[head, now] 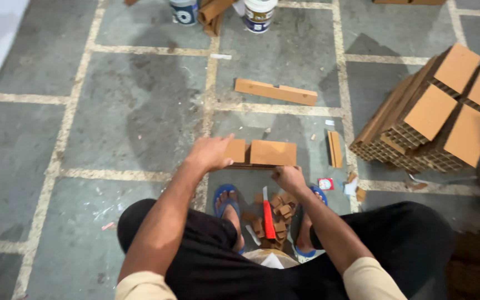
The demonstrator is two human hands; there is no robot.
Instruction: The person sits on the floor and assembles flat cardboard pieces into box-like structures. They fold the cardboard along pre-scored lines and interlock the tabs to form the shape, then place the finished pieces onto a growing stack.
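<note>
I squat on a tiled concrete floor. My left hand (211, 153) rests on top of the left end of a flat brown honeycomb cardboard piece (272, 152) lying in front of my feet. My right hand (288, 178) grips the near edge of that same piece. Between my blue sandals (226, 195) lies a heap of small cardboard offcuts (278, 214) with a red-handled cutter (268, 219) on it.
A stack of long honeycomb cardboard blocks (437, 114) lies at the right. A longer cardboard strip (276, 91) lies farther ahead, a short strip (335, 149) to the right. Two white buckets (259, 14) stand at the top. A small red-and-white packet (325, 184) lies by my right foot.
</note>
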